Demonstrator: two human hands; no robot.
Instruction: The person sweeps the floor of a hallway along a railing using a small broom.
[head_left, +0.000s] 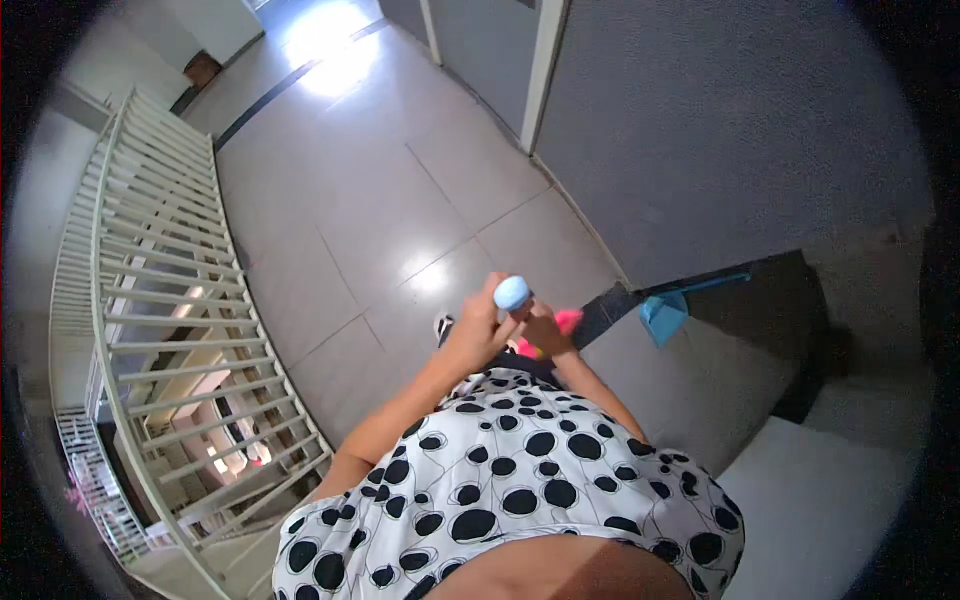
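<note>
Both hands are together in front of my body, closed around a long handle. Its rounded light blue end (512, 292) points up toward the camera, so the shaft is seen almost end-on. My left hand (482, 322) grips it near the top. My right hand (542, 332) is wrapped round it just below and to the right. Bright pink material (568, 320) shows beyond the right hand; whether it belongs to the handle's lower end is hidden.
A blue dustpan (664, 318) with a long handle lies by the doorway on the right. A white railing (105, 300) runs along the left above a drop. Grey tiled floor (380, 220) stretches ahead beside a grey wall (700, 140). Part of a shoe (443, 325) shows below.
</note>
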